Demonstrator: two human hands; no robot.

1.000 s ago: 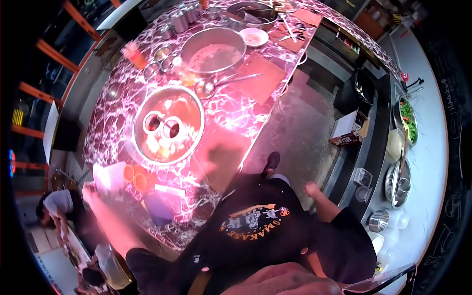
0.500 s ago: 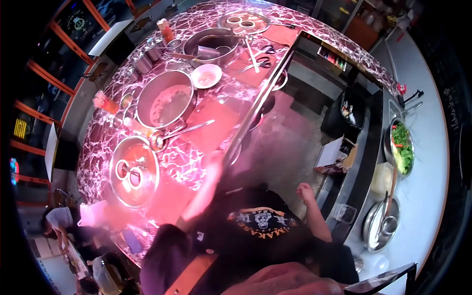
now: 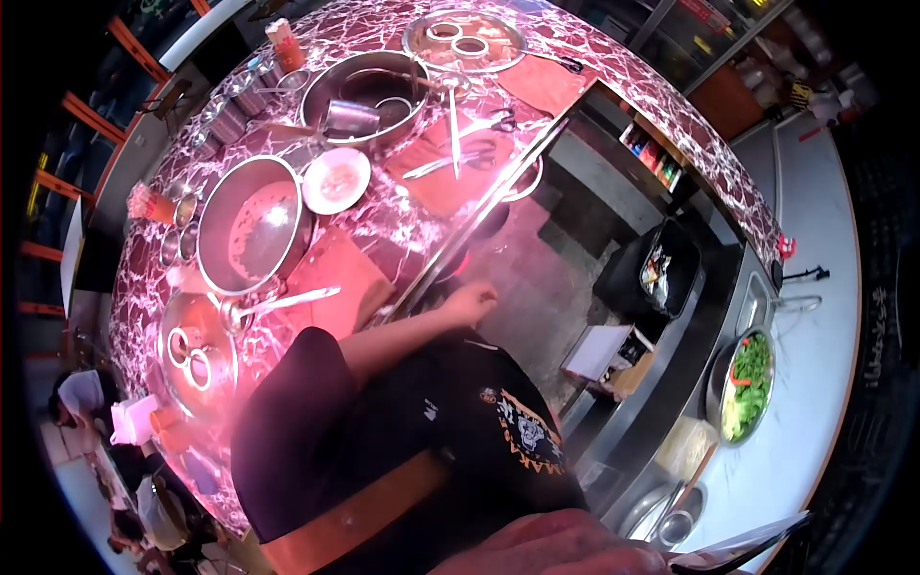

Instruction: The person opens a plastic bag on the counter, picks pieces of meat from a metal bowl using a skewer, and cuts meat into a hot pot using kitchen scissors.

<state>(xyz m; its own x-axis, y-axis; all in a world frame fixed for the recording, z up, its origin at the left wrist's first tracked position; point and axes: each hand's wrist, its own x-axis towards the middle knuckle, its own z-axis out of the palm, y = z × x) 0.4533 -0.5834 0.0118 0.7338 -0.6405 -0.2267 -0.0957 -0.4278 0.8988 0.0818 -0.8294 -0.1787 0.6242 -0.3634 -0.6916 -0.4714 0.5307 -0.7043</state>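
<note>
The left hand (image 3: pixel 470 302) is near the middle of the frame, its bare forearm reaching across from the dark sleeve at lower left. Its grip is loosely curled; whether the fingertips are together or apart, I cannot tell. The right hand is out of view, so I cannot tell the state of its grip.

The hand is just beside the metal-edged side of the marbled worktop (image 3: pixel 398 230), near a reddish mat (image 3: pixel 350 273) left of center. The handle of a ladle (image 3: pixel 235 314) lies across this mat. Beyond the mat, a deep pot (image 3: pixel 251 225) holds liquid with pale bits, and a white dish (image 3: pixel 337 180) sits just beside it. A wide dark pot (image 3: pixel 383 72) in the upper part of the frame contains a metal cylinder (image 3: pixel 352 118). Scissors (image 3: pixel 484 123) lie on a second mat (image 3: pixel 422 190) to its right. Two rings show in the round pan (image 3: pixel 196 388) at left, and two more in the round tray (image 3: pixel 503 57) at the top.

At right, leafy greens (image 3: pixel 752 369) fill an oval bowl on a white worktop (image 3: pixel 815 287). A black bin (image 3: pixel 623 278) stands between the two worktops.
</note>
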